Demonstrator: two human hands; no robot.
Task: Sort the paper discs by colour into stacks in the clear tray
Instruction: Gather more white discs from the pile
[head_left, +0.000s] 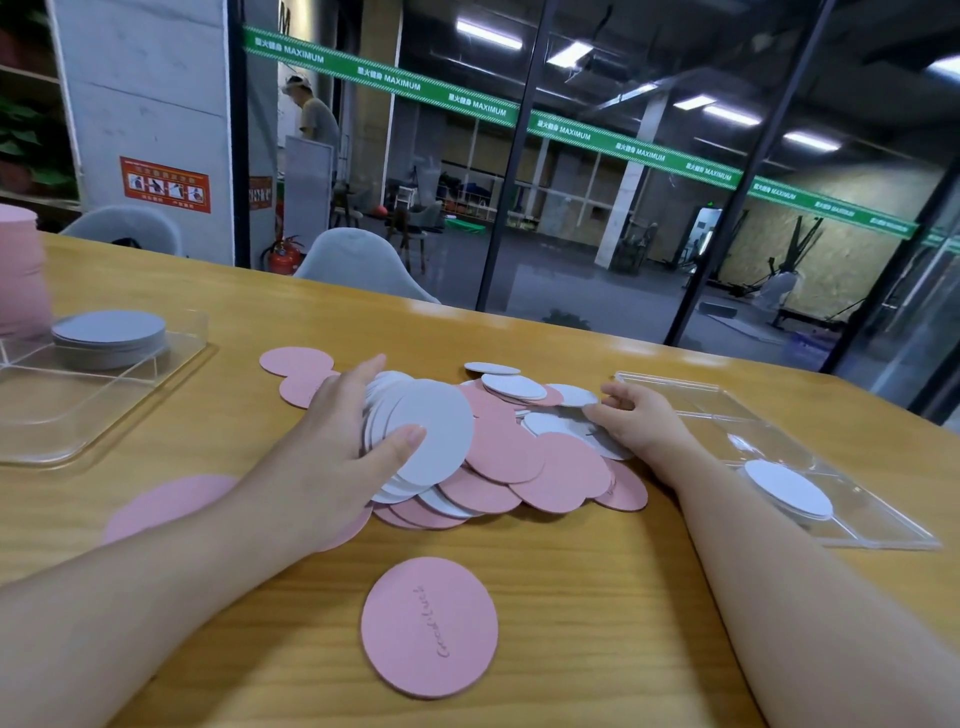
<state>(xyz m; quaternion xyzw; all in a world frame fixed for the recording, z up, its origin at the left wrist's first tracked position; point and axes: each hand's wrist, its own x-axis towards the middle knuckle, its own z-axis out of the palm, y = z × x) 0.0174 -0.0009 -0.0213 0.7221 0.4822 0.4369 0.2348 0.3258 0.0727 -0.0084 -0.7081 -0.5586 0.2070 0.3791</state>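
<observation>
I have my left hand (343, 441) curled round a fanned bundle of white discs (426, 436), thumb on the top face and fingers behind, lifted on edge over the mixed pile (519, 457) of pink and white discs on the bench (597, 597). My right hand (636, 421) sits on the far side of that pile, fingers loosely bent on a white disc (571, 423) at its edge; whether it pinches the disc or only touches it I cannot tell.

I judge I am mid-gather: collecting whites before stacking them. The clear tray (67, 405) lies well off beyond my left hand and already carries a grey-white stack (109, 332). A second clear tray (857, 519) just beyond my right hand holds one white disc (787, 488). A lone pink disc (430, 626) lies nearer me, between my forearms.

Next I should square the fanned bundle, which looks ready to slip, then carry it to the matching stack.
</observation>
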